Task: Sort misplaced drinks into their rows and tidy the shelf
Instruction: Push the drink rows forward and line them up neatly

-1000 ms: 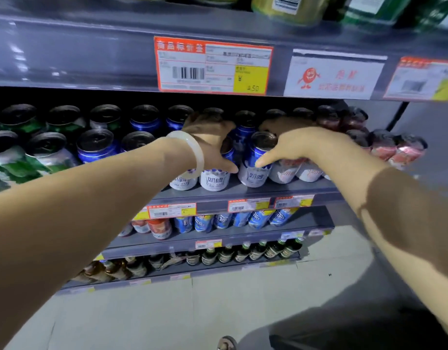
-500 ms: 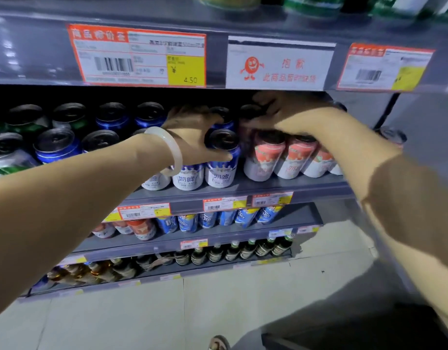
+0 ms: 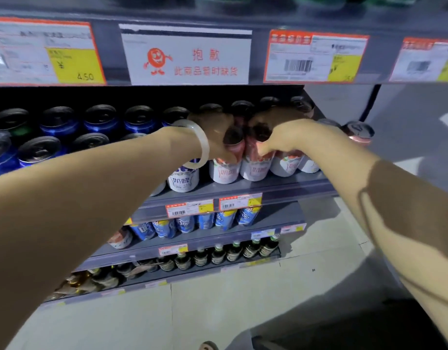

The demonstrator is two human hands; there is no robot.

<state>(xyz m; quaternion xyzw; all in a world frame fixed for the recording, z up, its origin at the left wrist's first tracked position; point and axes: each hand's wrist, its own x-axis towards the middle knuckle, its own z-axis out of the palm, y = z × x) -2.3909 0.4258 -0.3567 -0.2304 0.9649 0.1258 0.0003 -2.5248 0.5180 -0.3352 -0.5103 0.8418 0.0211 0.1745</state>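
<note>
Red-and-white cans stand in the front row of the middle shelf. My left hand, with a pale bangle on its wrist, is wrapped around the top of one red-and-white can. My right hand grips the neighbouring red-and-white can from above. Both hands touch each other over the can tops. A blue-and-white can stands just left of them, partly behind my left wrist. Blue cans fill the rows further left.
A shelf edge with price tags and a white notice hangs just above my hands. One red can stands at the shelf's right end. Lower shelves hold blue cans and dark bottles. Grey floor lies below.
The view has swung right along the shelf. My left hand left the blue-and-white cans and moved right onto a red-and-white can. My right hand stayed on the red cans.
</note>
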